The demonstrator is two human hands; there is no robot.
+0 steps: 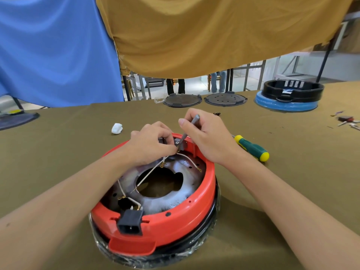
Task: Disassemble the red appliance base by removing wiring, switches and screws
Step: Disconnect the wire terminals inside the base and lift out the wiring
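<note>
Two hands are working at the far rim of the red appliance base (155,228), which is sitting upside down on the olive-covered surface (58,152) directly below the forearms. From the head view, the left hand (150,145) is pinching a white wire (150,172) close to its terminal, fingers curled tight around it beside a small grey switch block (180,143). The right hand (204,137) is gripping a thin grey metal tool (190,126), whose tip is pressing down into that block just ahead of the left fingertips. Nearer the wrists, a black power socket (130,221) is sitting in the rim, with more wiring looping across the open metal floor. Just right of the right hand, a green-and-yellow screwdriver (251,148) is lying idle.

The wires are looking light and limp, so holding them at the stiff brass connector rather than mid-length seems wise; thin insulation could tear under a hard pull. The plastic shell is probably rigid and fairly light, so it may slide unless steadied.
</note>
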